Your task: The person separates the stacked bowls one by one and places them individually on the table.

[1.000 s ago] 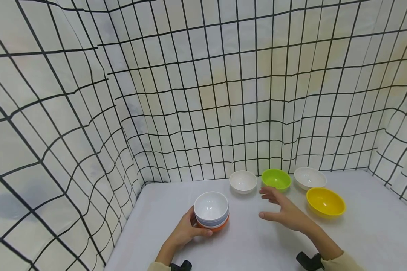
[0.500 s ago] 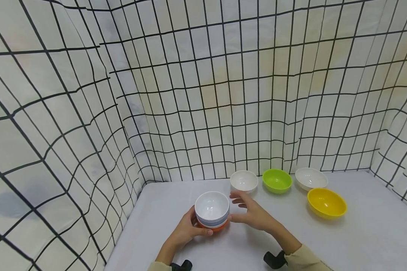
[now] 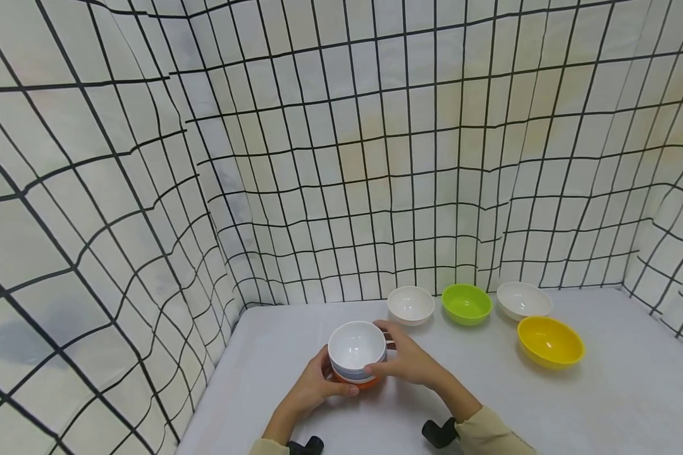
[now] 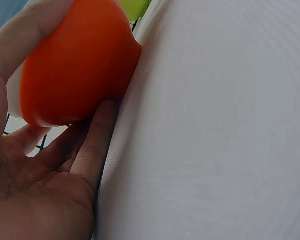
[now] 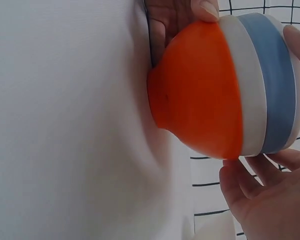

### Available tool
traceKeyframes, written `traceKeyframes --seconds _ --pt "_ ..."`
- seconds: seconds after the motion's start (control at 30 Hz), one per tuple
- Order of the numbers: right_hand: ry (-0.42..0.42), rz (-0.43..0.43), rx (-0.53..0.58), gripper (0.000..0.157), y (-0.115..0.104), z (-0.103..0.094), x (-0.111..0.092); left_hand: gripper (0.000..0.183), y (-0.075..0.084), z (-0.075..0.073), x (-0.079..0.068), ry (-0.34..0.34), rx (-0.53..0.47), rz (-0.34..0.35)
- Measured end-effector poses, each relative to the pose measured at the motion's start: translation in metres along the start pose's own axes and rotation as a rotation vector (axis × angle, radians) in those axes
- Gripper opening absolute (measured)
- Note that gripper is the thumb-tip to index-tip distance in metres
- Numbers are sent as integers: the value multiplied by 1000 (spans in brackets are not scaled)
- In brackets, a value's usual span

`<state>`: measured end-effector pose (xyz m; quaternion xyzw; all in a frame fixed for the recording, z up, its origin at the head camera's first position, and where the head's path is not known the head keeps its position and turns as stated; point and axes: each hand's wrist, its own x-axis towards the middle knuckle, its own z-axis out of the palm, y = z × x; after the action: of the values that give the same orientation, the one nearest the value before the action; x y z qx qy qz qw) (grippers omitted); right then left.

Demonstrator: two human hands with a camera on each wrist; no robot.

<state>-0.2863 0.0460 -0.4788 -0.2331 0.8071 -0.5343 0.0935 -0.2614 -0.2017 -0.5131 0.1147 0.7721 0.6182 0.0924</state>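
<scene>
A stack of nested bowls stands on the cloth in the head view. A white bowl (image 3: 355, 344) sits on top. Beneath it the right wrist view shows a blue bowl (image 5: 272, 85), another white bowl (image 5: 247, 90) and, at the bottom, an orange bowl (image 5: 200, 90). My left hand (image 3: 313, 383) grips the orange bowl from the left, thumb in front and fingers along its far side near the cloth. From the right, my right hand (image 3: 410, 360) curls round the upper bowls, its thumb near the top rim. Its far fingers are partly hidden by the stack.
Behind the stack stand a small white bowl (image 3: 411, 306), a green bowl (image 3: 467, 305) and a wider white bowl (image 3: 524, 301). A yellow bowl (image 3: 550, 342) stands at the right. White cloth covers the table (image 3: 489, 417); a black-gridded white curtain (image 3: 341, 158) rises behind it.
My right hand has come leftward from near the green and yellow bowls and now holds the upper part of the stack. My left hand and the stack have stayed in place.
</scene>
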Motion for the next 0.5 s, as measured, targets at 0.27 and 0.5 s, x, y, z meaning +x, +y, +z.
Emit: traceKeyframes --seconds 0.27,0.5 --pt "-16 0 43 106 -2 9 8 102 0 -1 1 -2 -1 -8" --pt "-4 -23 74 107 -1 16 11 102 0 -1 1 -1 -11 -17"
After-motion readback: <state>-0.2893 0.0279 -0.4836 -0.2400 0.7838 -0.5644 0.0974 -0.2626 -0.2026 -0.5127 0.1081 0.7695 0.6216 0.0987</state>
